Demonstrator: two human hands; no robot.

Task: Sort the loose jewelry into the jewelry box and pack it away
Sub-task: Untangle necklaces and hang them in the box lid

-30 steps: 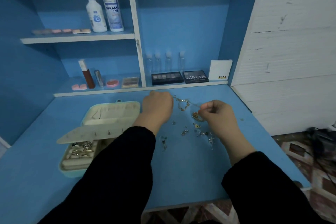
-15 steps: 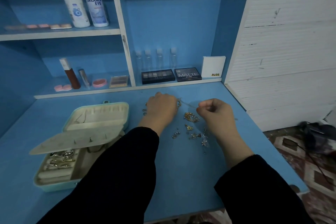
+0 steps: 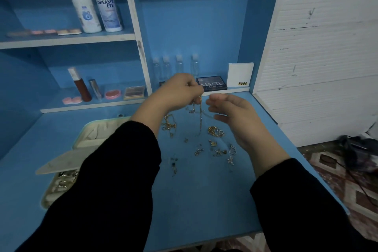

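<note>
Gold chain (image 3: 200, 117) hangs straight down from the left hand (image 3: 180, 92), which is raised above the blue table (image 3: 204, 200). That hand's fingers are curled together, and the chain's top end is pinched at the fingertips (image 3: 197, 90). Its lower end reaches down among the loose jewelry (image 3: 214, 147) scattered on the tabletop.

The right hand (image 3: 237, 116) sits just right of the chain with its fingers (image 3: 216, 101) relaxed and slightly apart, holding nothing. Their tips are close beside the chain; whether they touch it cannot be told.

A second gold chain (image 3: 169, 126) lies heaped on the table under the left wrist. The jewelry box (image 3: 81, 139) stands open to the left, partly hidden by the black left sleeve (image 3: 114, 180). A pale divider flap (image 3: 61, 162) juts out over it, and rings (image 3: 65, 178) show in its near compartment.

On the shelves behind stand 2 white bottles (image 3: 96, 4), 4 small clear bottles (image 3: 173, 65) and a palette marked MATTE (image 3: 212, 84).
</note>
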